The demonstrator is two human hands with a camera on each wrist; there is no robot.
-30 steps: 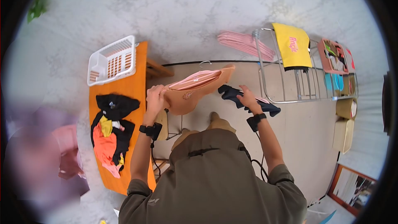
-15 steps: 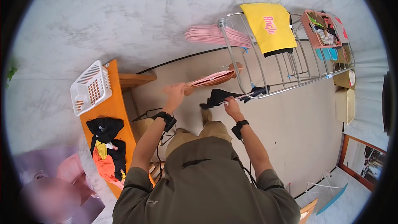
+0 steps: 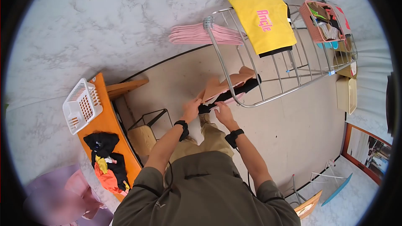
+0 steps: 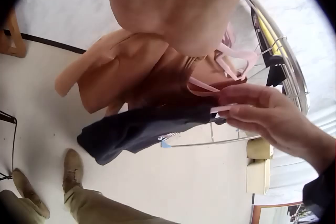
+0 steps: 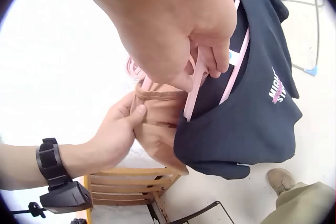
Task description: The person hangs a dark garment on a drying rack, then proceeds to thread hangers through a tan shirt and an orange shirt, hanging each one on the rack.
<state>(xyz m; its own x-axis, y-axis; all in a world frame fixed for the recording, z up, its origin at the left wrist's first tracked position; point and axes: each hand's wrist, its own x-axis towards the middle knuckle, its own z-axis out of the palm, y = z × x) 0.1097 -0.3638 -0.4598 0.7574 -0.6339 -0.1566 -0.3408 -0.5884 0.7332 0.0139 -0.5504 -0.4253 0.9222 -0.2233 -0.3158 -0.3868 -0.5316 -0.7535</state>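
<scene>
"What is seen from the head?"

"The two hands are held close together. A tan shirt [image 3: 217, 88] is held by the left hand [image 3: 191, 109]. A dark shirt [image 3: 250, 84] is held up by the right hand [image 3: 226, 115]. Both shirts are seen just ahead of the hands, side by side."

"And around them?"

"To the left of the hands, a white basket [image 3: 77, 111] and a heap of clothes [image 3: 119, 165] are seen on an orange table [image 3: 108, 121]. Ahead and to the right, a yellow shirt [image 3: 268, 25] is hung over a silver rack [image 3: 219, 55]."

"What about the left wrist?"

"The left fingers cannot be made out there. The tan shirt is seen below the left hand, with the dark one beside it."

"And the right wrist?"

"The pink hanger [image 5: 193, 98] in the dark shirt's neck is pinched by the right hand. The tan shirt's edge is pinched by the left hand, with the thumb laid on top."
</scene>
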